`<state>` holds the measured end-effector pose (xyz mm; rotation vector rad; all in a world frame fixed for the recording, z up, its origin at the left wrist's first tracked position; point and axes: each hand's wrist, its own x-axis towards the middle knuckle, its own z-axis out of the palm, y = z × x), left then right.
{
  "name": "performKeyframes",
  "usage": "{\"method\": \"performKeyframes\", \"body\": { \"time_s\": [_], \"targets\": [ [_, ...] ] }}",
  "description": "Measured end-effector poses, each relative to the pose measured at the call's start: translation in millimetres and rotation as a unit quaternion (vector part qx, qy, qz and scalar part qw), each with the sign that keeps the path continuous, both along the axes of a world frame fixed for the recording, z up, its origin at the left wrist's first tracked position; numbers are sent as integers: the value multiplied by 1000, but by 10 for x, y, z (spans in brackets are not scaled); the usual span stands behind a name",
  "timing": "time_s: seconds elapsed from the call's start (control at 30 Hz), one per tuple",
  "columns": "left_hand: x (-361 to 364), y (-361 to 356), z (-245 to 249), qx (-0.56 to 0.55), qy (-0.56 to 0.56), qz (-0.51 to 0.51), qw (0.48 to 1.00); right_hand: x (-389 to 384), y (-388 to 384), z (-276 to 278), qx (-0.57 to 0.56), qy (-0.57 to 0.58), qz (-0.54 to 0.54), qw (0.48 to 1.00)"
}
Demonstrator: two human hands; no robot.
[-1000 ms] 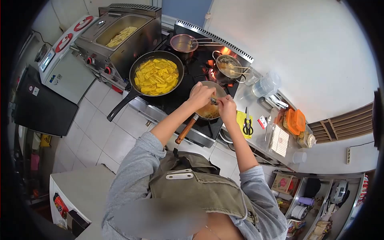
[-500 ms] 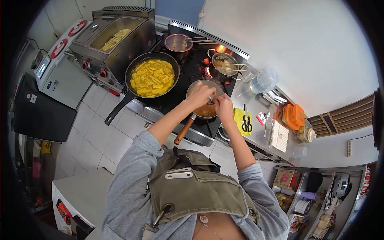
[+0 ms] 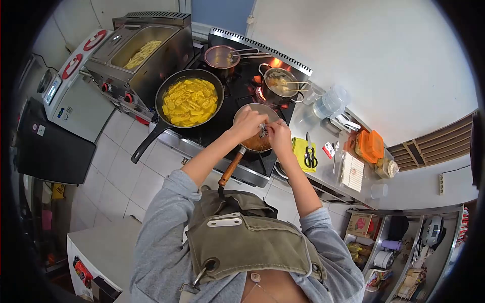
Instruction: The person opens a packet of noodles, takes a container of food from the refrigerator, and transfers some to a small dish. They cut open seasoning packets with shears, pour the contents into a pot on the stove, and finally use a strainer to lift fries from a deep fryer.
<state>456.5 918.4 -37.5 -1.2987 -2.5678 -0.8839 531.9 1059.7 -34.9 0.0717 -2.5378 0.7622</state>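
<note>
Both of my hands meet over a wooden-handled saucepan [image 3: 256,143] that holds an orange-brown liquid. Pinched between them is a small silvery packet [image 3: 263,130], mostly hidden by the fingers. My left hand [image 3: 248,123] grips it from the left with curled fingers. On its other side, my right hand [image 3: 279,133] has its fingers closed at the packet's edge. The pan's wooden handle [image 3: 231,169] points toward my body, with neither hand on it. Left of the saucepan, a large black frying pan [image 3: 190,102] is full of yellow pieces in yellow sauce.
A pot [image 3: 279,83] with chopsticks stands over a lit burner behind. Near it is a lidded pan [image 3: 221,57]. Black scissors [image 3: 310,157] lie on a yellow cloth [image 3: 300,151] at the right. A fryer [image 3: 146,53] with pale fries and orange containers [image 3: 373,146] flank the stove.
My hands stay together over the saucepan, and the silvery packet shows a little more between them. The whole view has shifted slightly.
</note>
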Motion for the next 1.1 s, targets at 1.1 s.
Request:
{"method": "performKeyframes", "body": {
  "time_s": [1.1],
  "targets": [
    [-75,222,-283,-14,23,58,998,171,85,298,-148,29,25,988]
  ]
}}
